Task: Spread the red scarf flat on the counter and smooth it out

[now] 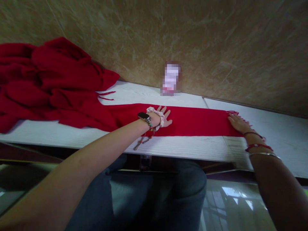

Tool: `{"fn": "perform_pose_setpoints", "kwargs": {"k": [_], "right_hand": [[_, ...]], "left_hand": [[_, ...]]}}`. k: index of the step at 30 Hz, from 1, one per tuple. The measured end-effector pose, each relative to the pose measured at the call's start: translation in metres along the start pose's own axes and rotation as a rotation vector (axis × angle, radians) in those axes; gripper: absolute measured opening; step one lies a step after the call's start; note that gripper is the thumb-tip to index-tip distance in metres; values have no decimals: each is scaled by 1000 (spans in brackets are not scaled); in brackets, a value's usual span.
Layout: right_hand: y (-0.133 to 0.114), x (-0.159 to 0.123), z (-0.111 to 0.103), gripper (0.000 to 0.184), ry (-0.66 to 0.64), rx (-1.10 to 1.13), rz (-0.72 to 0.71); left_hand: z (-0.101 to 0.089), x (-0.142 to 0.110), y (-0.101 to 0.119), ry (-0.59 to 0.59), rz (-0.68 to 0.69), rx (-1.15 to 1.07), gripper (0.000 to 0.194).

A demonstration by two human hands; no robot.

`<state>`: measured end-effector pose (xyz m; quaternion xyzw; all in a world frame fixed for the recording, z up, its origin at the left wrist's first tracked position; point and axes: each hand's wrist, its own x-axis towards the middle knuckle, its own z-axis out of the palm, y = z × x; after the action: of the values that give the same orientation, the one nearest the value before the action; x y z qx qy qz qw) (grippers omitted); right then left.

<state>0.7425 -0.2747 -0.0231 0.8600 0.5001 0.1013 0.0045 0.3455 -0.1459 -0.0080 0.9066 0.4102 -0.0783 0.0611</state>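
Observation:
A red fringed scarf [197, 122] lies flat along the white tabletop, its far part bunched up in a heap on the left. Fingers spread, my left hand [165, 117] presses on the flat middle of the scarf; a scrunchie, a dark watch and a beaded bracelet are on that wrist. At the scarf's right end my right hand [237, 123] rests palm down beside the fringe, with its fingers stretched out. Bracelets and a silver bangle circle the right wrist. Part of the fringe is hidden under the right hand.
The narrow white tabletop [187, 147] runs against a brown marbled wall [134, 41]. A blurred-out phone-like object [171, 77] leans on the wall behind the scarf. My legs in jeans [187, 189] are below the front edge, above a shiny floor [223, 205].

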Motion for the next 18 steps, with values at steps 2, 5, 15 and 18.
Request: {"fn": "perform_pose_setpoints", "kwargs": {"k": [2, 5, 15, 18], "right_hand": [[-4, -1, -4, 49, -34, 65, 65], [-38, -4, -18, 49, 39, 156, -17], [-213, -50, -46, 53, -67, 309, -721], [-224, -57, -45, 51, -89, 274, -711]], "left_hand": [[-5, -6, 3, -37, -19, 5, 66], [-8, -14, 7, -12, -24, -9, 64], [2, -28, -11, 178, 62, -30, 63], [-3, -35, -21, 132, 25, -28, 62]]}}
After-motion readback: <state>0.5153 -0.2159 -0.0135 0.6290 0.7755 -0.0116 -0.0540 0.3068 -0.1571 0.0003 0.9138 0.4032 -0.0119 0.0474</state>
